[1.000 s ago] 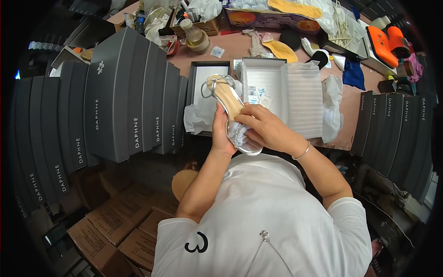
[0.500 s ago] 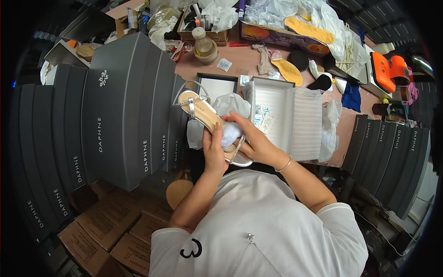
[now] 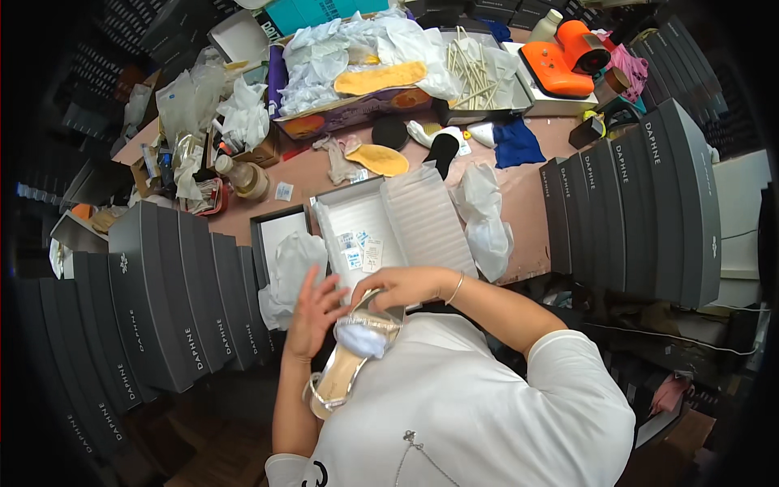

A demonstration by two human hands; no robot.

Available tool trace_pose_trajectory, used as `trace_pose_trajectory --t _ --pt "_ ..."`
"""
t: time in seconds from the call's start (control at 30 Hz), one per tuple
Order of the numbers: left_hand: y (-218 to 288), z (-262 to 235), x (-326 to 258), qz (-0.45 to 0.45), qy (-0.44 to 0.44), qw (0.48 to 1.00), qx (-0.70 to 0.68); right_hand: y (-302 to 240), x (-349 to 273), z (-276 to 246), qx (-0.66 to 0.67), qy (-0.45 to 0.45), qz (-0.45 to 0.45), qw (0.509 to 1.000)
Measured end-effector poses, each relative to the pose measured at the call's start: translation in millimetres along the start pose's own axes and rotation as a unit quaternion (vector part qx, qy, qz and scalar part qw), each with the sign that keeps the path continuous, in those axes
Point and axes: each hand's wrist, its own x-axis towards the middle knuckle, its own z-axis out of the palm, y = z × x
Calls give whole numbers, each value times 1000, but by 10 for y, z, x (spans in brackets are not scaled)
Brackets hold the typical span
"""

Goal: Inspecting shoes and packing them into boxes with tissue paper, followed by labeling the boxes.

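A silver strappy sandal (image 3: 337, 375) hangs in front of my shirt, toe end up and heel strap toward me. Crumpled pale tissue (image 3: 363, 341) fills the space under its front strap. My right hand (image 3: 406, 286) grips the sandal at the toe, fingers bent over the edge. Just left of the sandal, my left hand (image 3: 312, 318) is raised with its fingers spread. Beyond the hands lies an open shoe box (image 3: 347, 213) holding small paper packets and a tag (image 3: 372, 254). A ribbed white liner sheet (image 3: 426, 215) folds out over its right side.
White wrapping paper (image 3: 485, 223) lies right of the box; more tissue (image 3: 294, 272) sits at a dark box on the left. Stacked grey shoe boxes (image 3: 166, 300) flank the table. Behind are yellow insoles (image 3: 379, 160), a carton of tissue (image 3: 349, 105) and an orange device (image 3: 560, 69).
The sandal has swung round, its toe now away from me and its heel toward my body. My left hand has let go; my right has shifted to the toe. The view has turned rightward.
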Motion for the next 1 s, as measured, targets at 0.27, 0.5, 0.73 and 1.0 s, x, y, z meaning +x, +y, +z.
trace_pose_trajectory --t 0.27,0.5,0.73,1.0 --pt "-90 354 213 -53 50 995 74 371 -391 -1775 -454 558 130 682" --pt "-35 201 162 -90 122 984 90 1402 -396 -2438 -407 688 22 600" --pt "-12 332 -22 -235 89 967 -30 -510 -418 -518 -352 290 -131 880" --pt "-219 541 -156 -191 -27 972 133 -169 -371 403 -515 93 -183 832"
